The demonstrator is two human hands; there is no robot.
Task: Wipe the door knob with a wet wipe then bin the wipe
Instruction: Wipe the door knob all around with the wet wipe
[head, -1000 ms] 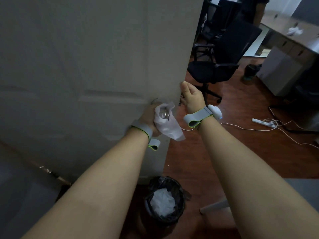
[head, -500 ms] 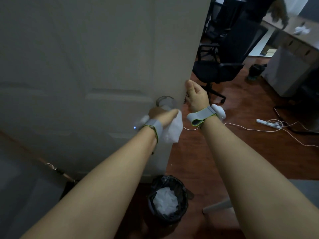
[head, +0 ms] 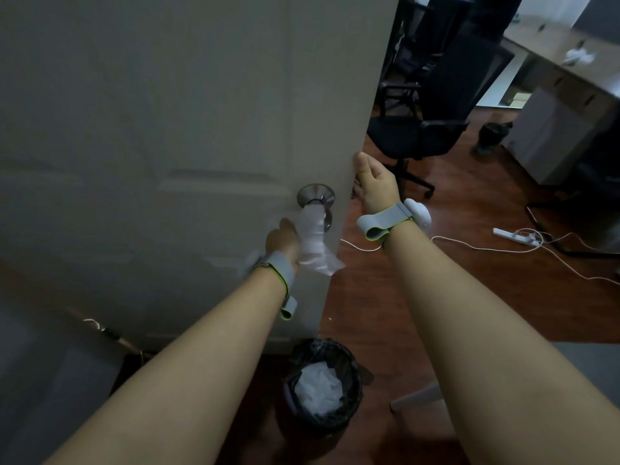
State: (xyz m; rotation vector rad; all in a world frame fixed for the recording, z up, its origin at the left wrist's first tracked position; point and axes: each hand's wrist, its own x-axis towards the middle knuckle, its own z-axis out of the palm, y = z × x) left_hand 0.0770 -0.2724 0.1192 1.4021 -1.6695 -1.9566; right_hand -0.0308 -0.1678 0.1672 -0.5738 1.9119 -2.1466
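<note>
A silver door knob (head: 315,197) sits near the free edge of a pale panelled door (head: 174,129). My left hand (head: 283,241) grips a white wet wipe (head: 313,239) from below and presses it against the knob's underside; the wipe's loose end hangs down to the right. My right hand (head: 374,182) holds the door's edge, thumb on the near face, fingers hidden behind it. A small black-lined bin (head: 323,385) with crumpled white wipes inside stands on the floor below the knob.
A black office chair (head: 422,129) stands behind the door on the reddish wooden floor (head: 436,297). A white power strip (head: 516,237) and cables lie at right. Desk and cabinet (head: 557,129) stand far right, with a second dark bin (head: 493,135).
My left hand has turned around the knob with the wipe, dropped below it half a second ago, and now presses the wipe up against its underside. My right hand stays on the door edge.
</note>
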